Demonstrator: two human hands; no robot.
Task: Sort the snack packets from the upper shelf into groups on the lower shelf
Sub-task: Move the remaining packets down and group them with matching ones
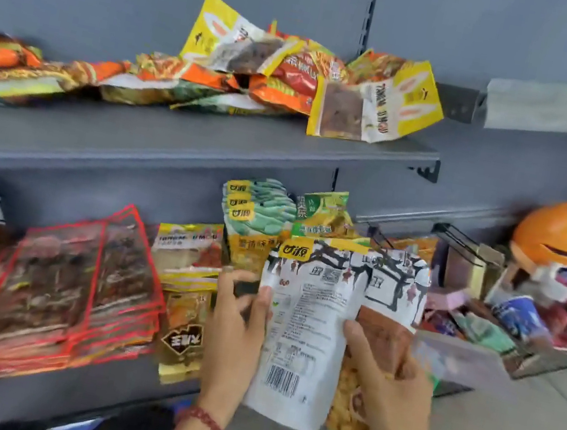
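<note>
Left grip and right grip, fingers curled, each pinch fanned snack packets, likely spread so their labels can be compared.

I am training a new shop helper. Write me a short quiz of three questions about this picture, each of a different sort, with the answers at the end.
1. True or false: the upper shelf holds no more packets.
2. Where does the stack of red-edged packets lie? A) on the lower shelf, left of the left hand; B) on the upper shelf; C) inside a cardboard box.
3. Fill in: the left hand and the right hand hold a fan of packets; the white packet in front bears a ____ near its bottom edge.

Key: 1 false, a mixed pile lies there; 2 A; 3 barcode.
</note>
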